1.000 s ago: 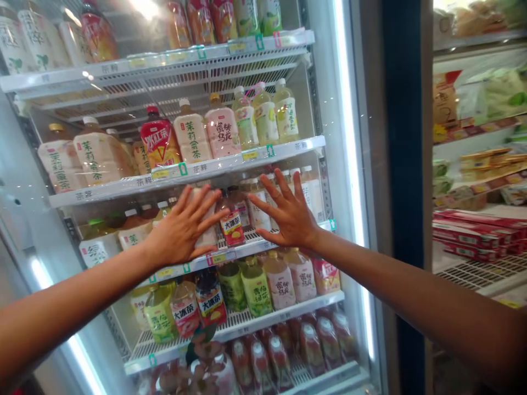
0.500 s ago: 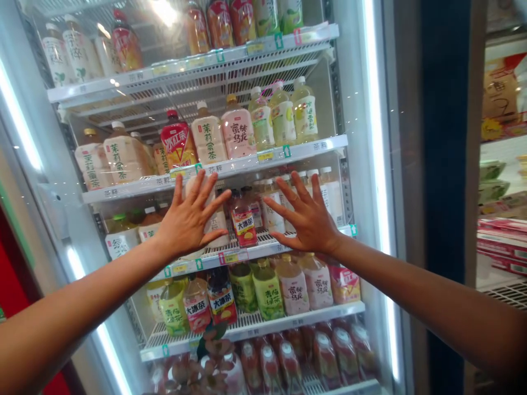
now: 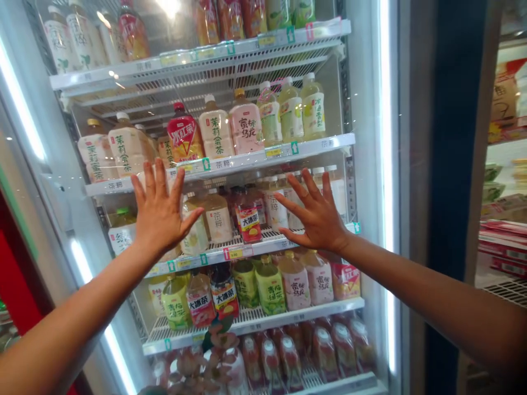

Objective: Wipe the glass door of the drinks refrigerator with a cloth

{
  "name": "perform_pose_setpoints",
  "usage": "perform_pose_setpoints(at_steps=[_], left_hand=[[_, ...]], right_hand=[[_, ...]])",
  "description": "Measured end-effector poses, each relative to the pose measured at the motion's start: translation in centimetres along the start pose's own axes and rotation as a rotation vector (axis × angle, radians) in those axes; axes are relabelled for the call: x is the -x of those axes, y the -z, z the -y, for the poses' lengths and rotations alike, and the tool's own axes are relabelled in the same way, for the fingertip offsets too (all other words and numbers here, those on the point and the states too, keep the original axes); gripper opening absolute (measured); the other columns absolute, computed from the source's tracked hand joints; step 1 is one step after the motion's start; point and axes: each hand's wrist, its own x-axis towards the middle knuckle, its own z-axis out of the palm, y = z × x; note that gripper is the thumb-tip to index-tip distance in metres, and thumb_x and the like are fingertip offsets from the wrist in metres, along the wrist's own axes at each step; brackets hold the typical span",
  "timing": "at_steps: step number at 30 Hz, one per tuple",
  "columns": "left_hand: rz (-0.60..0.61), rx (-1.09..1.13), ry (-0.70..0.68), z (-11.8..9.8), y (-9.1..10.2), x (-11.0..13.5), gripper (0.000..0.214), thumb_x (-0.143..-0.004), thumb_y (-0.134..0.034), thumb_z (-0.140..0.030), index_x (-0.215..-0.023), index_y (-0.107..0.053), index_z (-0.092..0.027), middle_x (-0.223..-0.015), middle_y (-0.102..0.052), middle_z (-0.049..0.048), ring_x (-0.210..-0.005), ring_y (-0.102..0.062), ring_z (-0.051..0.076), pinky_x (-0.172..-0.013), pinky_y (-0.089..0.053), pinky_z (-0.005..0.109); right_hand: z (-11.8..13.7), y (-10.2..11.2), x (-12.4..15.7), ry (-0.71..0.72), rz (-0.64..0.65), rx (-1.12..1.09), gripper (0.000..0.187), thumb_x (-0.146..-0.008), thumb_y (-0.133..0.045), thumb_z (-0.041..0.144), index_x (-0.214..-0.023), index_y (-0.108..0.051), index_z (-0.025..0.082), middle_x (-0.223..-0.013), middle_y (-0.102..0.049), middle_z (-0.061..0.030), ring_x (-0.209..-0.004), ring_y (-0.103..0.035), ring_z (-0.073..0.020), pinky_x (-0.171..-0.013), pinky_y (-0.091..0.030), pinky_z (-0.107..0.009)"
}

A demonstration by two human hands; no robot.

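Left hand [image 3: 160,216] shifted leftward, splayed | right hand [image 3: 321,220] splayed | bottles [image 3: 220,224] between point up (long axes upright)

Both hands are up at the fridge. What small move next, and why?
I'd probably ease the right hand aside, to the right: it is spread and empty, and it hides part of the white bottles behind it. The left hand is open and empty too, but one at a time seems steadier.
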Motion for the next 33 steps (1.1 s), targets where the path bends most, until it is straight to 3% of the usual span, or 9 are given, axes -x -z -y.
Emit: perform_pose_setpoints(at_steps=[4, 7, 9, 12, 15, 22, 26, 29, 33], left_hand=[[0.109, 0.01, -0.292, -3.6, -1.6, 8.6, 0.105, -0.086, -0.05, -0.078, -0.165, -0.006, -0.025, -0.172, 0.012, 0.0129, -0.158, 0.012, 0.038, -0.128, 0.001, 0.062], [0.195, -0.002, -0.543, -3.3, -1.7, 12.7, 0.1, -0.087, -0.049, -0.078, -0.165, -0.012, -0.027, -0.173, -0.005, 0.0089, -0.16, 0.005, 0.031, -0.132, 0.003, 0.05], [0.183, -0.007, -0.477, -0.5, -0.7, 11.0, 0.096, -0.09, -0.046, -0.075, -0.165, -0.008, -0.029, -0.174, 0.0, 0.0062, -0.16, 0.006, 0.03, -0.131, 0.005, 0.052], [0.055, -0.002, -0.055, 4.0, 1.0, 4.9, 0.088, -0.097, -0.037, -0.07, -0.164, 0.004, -0.03, -0.171, 0.023, 0.0021, -0.158, 0.015, 0.036, -0.127, 0.01, 0.062], [-0.003, 0.014, 0.161, 3.9, 1.1, 2.9, 0.088, -0.098, -0.037, -0.068, -0.163, 0.009, -0.03, -0.166, 0.034, 0.0005, -0.155, 0.019, 0.042, -0.124, 0.012, 0.067], [0.16, -0.048, -0.456, -2.9, -1.8, 13.6, 0.108, -0.084, -0.047, -0.083, -0.165, -0.008, -0.024, -0.174, -0.003, 0.0105, -0.159, 0.006, 0.034, -0.13, 0.006, 0.055], [0.072, -0.012, -0.192, -0.2, -0.8, 7.7, 0.101, -0.089, -0.051, -0.073, -0.165, -0.002, -0.029, -0.173, 0.004, 0.0113, -0.159, 0.009, 0.036, -0.127, 0.001, 0.067], [-0.04, 0.024, 0.054, -1.3, -0.8, 4.1, 0.102, -0.091, -0.053, -0.068, -0.164, 0.004, -0.027, -0.17, 0.017, 0.0137, -0.157, 0.015, 0.04, -0.122, -0.003, 0.077], [0.074, -0.003, -0.311, -5.5, -2.2, 7.6, 0.105, -0.086, -0.05, -0.078, -0.165, -0.008, -0.022, -0.173, -0.003, 0.0144, -0.159, 0.009, 0.037, -0.128, 0.002, 0.064]], right_hand=[[4.9, -0.9, 1.2, -0.139, 0.003, -0.034, 0.101, -0.089, -0.064, 0.063, -0.165, -0.002, 0.038, -0.172, 0.013, -0.0026, -0.157, 0.0, -0.0479, -0.118, -0.001, -0.083], [8.0, -2.1, 2.2, -0.15, 0.016, -0.034, 0.105, -0.084, -0.067, 0.07, -0.164, -0.006, 0.041, -0.173, 0.008, -0.0015, -0.157, -0.002, -0.0495, -0.117, -0.002, -0.085], [8.7, -2.8, 2.5, -0.146, 0.015, -0.021, 0.106, -0.081, -0.068, 0.074, -0.164, -0.009, 0.044, -0.173, 0.003, 0.0001, -0.156, -0.005, -0.0498, -0.117, -0.003, -0.085], [8.6, -3.3, 2.7, -0.148, -0.006, -0.002, 0.107, -0.078, -0.068, 0.078, -0.163, -0.011, 0.045, -0.173, 0.0, 0.0008, -0.156, -0.008, -0.0503, -0.117, -0.004, -0.085], [8.2, -3.4, 2.6, -0.143, -0.017, 0.014, 0.109, -0.077, -0.068, 0.078, -0.163, -0.011, 0.045, -0.173, 0.002, 0.0012, -0.156, -0.008, -0.0508, -0.117, -0.004, -0.085], [8.5, -3.2, 2.6, -0.139, -0.014, 0.004, 0.105, -0.079, -0.069, 0.076, -0.163, -0.015, 0.042, -0.173, 0.001, -0.0009, -0.156, -0.006, -0.0499, -0.117, -0.003, -0.085], [8.4, -3.3, 2.7, -0.139, -0.021, -0.002, 0.103, -0.08, -0.067, 0.076, -0.163, -0.018, 0.041, -0.173, -0.002, -0.0021, -0.156, -0.007, -0.0493, -0.117, -0.003, -0.085], [8.5, -3.4, 2.6, -0.142, -0.041, 0.005, 0.101, -0.081, -0.065, 0.077, -0.163, -0.018, 0.042, -0.173, -0.004, -0.0012, -0.157, -0.008, -0.0479, -0.118, -0.005, -0.084], [8.5, -3.3, 2.6, -0.145, -0.046, 0.01, 0.101, -0.082, -0.065, 0.075, -0.163, -0.017, 0.041, -0.173, -0.004, -0.0016, -0.157, -0.008, -0.0473, -0.119, -0.006, -0.084]])
